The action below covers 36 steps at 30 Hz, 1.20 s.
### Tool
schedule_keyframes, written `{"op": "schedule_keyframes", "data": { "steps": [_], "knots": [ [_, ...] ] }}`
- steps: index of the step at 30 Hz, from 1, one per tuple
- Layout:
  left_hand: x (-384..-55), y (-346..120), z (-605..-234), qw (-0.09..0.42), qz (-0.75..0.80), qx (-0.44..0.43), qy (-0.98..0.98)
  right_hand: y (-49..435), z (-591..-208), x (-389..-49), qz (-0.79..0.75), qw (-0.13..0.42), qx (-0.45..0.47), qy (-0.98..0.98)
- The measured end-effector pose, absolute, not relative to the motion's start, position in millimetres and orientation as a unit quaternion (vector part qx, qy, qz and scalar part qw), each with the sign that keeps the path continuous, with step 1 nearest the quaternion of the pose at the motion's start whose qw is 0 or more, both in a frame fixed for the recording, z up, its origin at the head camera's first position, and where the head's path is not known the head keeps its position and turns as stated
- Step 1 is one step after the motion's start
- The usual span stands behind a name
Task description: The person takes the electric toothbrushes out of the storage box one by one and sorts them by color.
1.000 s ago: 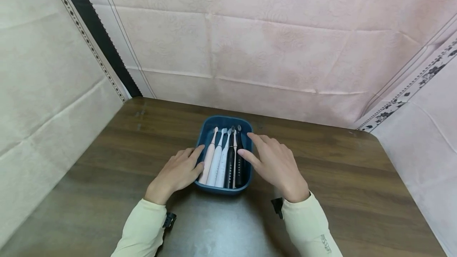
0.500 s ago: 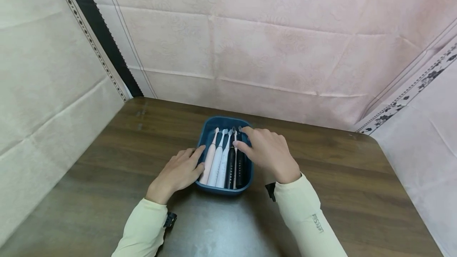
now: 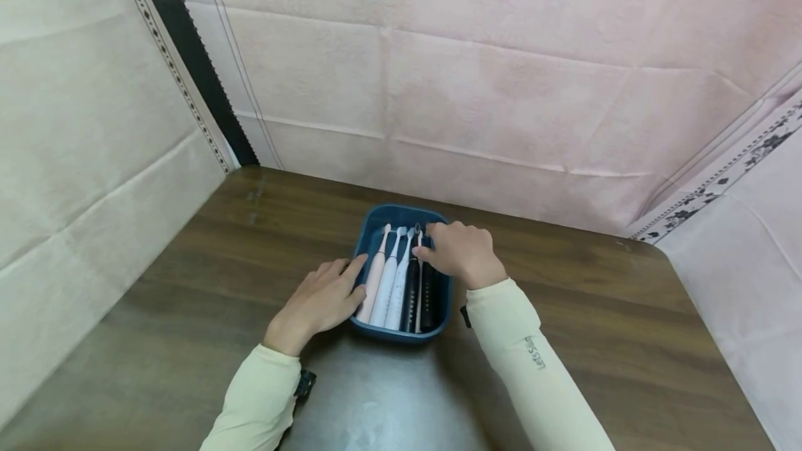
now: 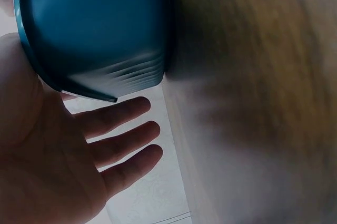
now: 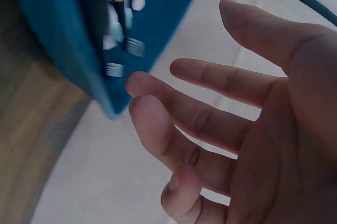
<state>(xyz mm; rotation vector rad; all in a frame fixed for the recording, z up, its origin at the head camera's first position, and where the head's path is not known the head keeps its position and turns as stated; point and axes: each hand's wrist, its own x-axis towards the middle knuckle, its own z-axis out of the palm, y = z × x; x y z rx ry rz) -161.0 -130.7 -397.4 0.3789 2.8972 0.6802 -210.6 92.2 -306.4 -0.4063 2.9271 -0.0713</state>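
A blue plastic bin (image 3: 401, 337) stands on the table with several electric toothbrushes lying side by side in it, heads at the far end. From left come a pink toothbrush (image 3: 374, 280), two white toothbrushes (image 3: 384, 292), a black toothbrush (image 3: 410, 292), a slim pale one and another black toothbrush (image 3: 429, 303). My left hand (image 3: 322, 301) touches the bin's left rim, its fingers (image 4: 118, 118) extended outside the wall. Over the bin's far right corner hovers my right hand (image 3: 466, 252), thumb apart, fingers loosely bent and holding nothing, close to the black brush heads (image 5: 114, 69).
The brown wooden table (image 3: 595, 339) reaches out on both sides of the bin. A pale cloth (image 3: 476, 89) hangs behind its far edge, with more cloth at left and right. Each wrist wears a small black camera strap (image 3: 305, 385).
My right hand has moved left and a little forward, from the bin's right rim to above its far right corner. The left hand stays at the left rim, and the brushes lie as before.
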Motion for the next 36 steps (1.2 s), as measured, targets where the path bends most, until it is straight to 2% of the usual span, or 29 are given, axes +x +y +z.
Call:
{"op": "schedule_keyframes", "data": {
  "steps": [11,20,36],
  "knots": [
    [-161.8,-130.9,-397.7,0.072,0.227,0.130,0.963,96.0,-327.9,-221.0,-0.042,0.104,-0.137,0.984],
    [-162.9,-132.1,-398.7,0.076,0.231,0.129,0.961,96.7,-342.2,-224.2,-0.081,0.146,-0.147,0.975],
    [-163.6,-132.3,-398.4,0.080,0.235,0.125,0.960,101.3,-359.0,-230.0,-0.095,0.098,-0.151,0.979]
  ]
}}
